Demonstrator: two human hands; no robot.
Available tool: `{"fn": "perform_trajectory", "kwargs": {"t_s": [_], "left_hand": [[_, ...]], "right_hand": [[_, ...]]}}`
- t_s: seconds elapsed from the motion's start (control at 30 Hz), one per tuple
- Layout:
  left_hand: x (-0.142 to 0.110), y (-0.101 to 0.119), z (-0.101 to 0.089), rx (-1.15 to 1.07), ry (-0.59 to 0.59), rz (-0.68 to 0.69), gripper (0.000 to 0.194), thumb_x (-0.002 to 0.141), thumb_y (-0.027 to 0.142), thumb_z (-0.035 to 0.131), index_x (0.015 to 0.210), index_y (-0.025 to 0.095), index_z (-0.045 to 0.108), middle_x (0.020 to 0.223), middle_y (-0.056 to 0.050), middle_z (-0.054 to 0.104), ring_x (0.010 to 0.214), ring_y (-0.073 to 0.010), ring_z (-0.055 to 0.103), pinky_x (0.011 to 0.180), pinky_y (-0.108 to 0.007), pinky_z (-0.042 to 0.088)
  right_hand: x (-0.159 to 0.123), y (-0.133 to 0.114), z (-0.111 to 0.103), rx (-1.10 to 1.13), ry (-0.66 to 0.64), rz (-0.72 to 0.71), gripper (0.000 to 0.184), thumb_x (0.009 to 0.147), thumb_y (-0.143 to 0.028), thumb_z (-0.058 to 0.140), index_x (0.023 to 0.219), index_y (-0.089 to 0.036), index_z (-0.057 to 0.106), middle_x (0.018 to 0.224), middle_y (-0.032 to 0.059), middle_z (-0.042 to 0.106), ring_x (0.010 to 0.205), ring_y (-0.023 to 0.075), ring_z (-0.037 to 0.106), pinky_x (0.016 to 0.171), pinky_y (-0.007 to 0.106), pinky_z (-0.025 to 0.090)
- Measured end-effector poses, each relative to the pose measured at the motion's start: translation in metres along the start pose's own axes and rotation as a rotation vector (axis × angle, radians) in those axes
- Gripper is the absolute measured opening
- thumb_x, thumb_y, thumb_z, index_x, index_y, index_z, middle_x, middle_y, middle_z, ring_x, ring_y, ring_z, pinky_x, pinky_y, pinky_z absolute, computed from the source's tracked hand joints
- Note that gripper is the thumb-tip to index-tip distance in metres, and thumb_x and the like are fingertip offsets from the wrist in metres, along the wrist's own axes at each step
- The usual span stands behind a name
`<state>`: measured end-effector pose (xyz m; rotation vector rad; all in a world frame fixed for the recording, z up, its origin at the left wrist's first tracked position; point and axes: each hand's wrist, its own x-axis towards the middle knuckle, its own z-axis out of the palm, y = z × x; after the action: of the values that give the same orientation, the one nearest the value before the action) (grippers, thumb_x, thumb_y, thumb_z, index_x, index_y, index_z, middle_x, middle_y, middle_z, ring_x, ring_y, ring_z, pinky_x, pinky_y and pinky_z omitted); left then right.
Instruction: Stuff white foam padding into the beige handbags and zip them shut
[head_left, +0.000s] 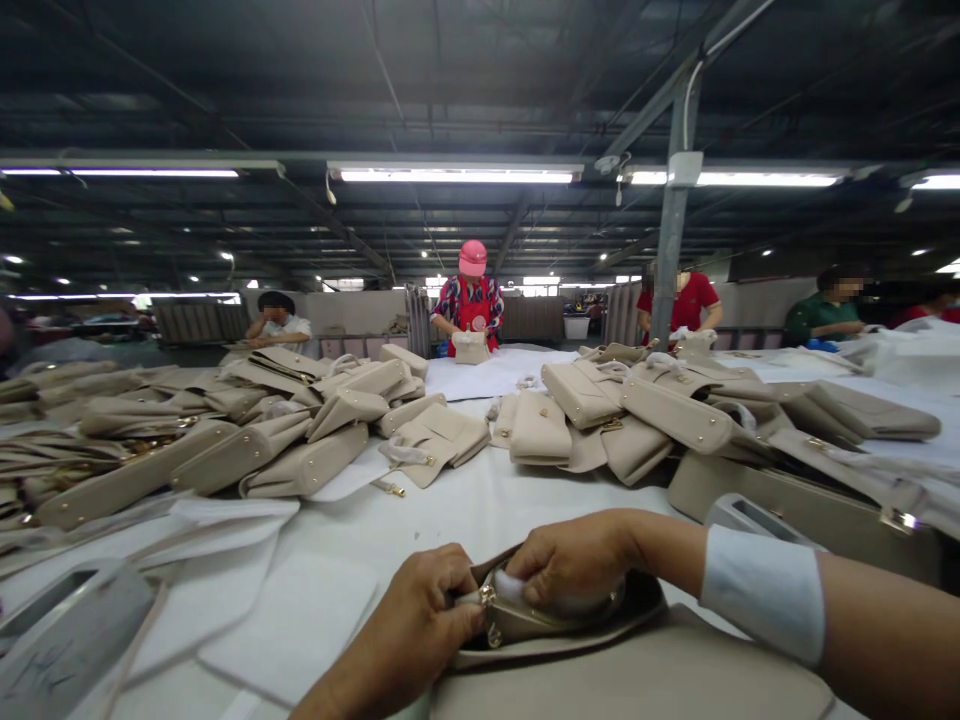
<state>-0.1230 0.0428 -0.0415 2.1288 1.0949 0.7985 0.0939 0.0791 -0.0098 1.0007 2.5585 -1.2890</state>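
Observation:
A beige handbag [622,670] lies at the front edge of the view with its mouth open towards me. My left hand [427,610] is closed on the left end of the opening, thumb and fingers pinching the rim beside a gold-coloured zipper pull [489,597]. Reaching in from the right, my right hand [574,560] is inside the mouth of the bag. Its bent fingers are pressed on a soft white piece [511,585], which looks like paper or padding. The fingertips and the bag's inside are partly hidden.
Piles of beige handbags stand at left [277,450] and right [645,400]. White sheets [292,620] and a grey tool-like frame [75,630] lie at left, another grey frame [750,515] at right. Across the table a person in a red apron [472,320] handles a bag; others sit farther off.

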Motion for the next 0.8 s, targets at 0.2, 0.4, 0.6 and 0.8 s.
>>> {"fn": "perform_trajectory", "kwargs": {"t_s": [0.2, 0.4, 0.6, 0.8], "left_hand": [[-0.002, 0.0, 0.002, 0.005, -0.03, 0.015, 0.014, 0.068, 0.015, 0.057, 0.055, 0.015, 0.052, 0.067, 0.001, 0.057, 0.065, -0.0106, 0.052, 0.059, -0.021, 0.034], [-0.003, 0.002, 0.004, -0.025, -0.001, 0.073, 0.013, 0.068, 0.013, 0.056, 0.055, 0.015, 0.052, 0.07, 0.0, 0.058, 0.066, -0.0104, 0.052, 0.061, -0.021, 0.035], [-0.003, 0.0, 0.006, -0.089, -0.011, 0.086, 0.014, 0.066, 0.011, 0.058, 0.053, 0.015, 0.052, 0.069, 0.001, 0.058, 0.066, -0.0097, 0.052, 0.061, -0.021, 0.035], [-0.006, 0.001, 0.0, -0.015, -0.047, 0.015, 0.01, 0.065, 0.016, 0.062, 0.058, 0.015, 0.055, 0.072, 0.002, 0.058, 0.068, -0.0102, 0.051, 0.061, -0.021, 0.034]], "right_hand": [[0.007, -0.024, 0.003, -0.369, -0.17, 0.035, 0.02, 0.063, -0.003, 0.045, 0.076, -0.018, 0.052, 0.065, -0.0059, 0.049, 0.06, 0.0096, 0.047, 0.054, 0.019, 0.036], [0.008, -0.031, 0.009, -0.214, -0.161, 0.272, 0.01, 0.063, -0.008, 0.052, 0.067, -0.018, 0.051, 0.057, -0.0064, 0.048, 0.05, 0.0101, 0.046, 0.046, 0.02, 0.037], [0.022, -0.026, 0.016, -0.147, -0.185, 0.224, 0.014, 0.055, -0.003, 0.053, 0.056, -0.017, 0.05, 0.05, -0.0072, 0.047, 0.048, 0.0102, 0.045, 0.047, 0.021, 0.037], [0.026, -0.031, 0.02, -0.371, -0.118, 0.126, 0.02, 0.053, 0.003, 0.049, 0.052, -0.017, 0.048, 0.046, -0.0068, 0.044, 0.048, 0.0116, 0.045, 0.05, 0.022, 0.036]]}}
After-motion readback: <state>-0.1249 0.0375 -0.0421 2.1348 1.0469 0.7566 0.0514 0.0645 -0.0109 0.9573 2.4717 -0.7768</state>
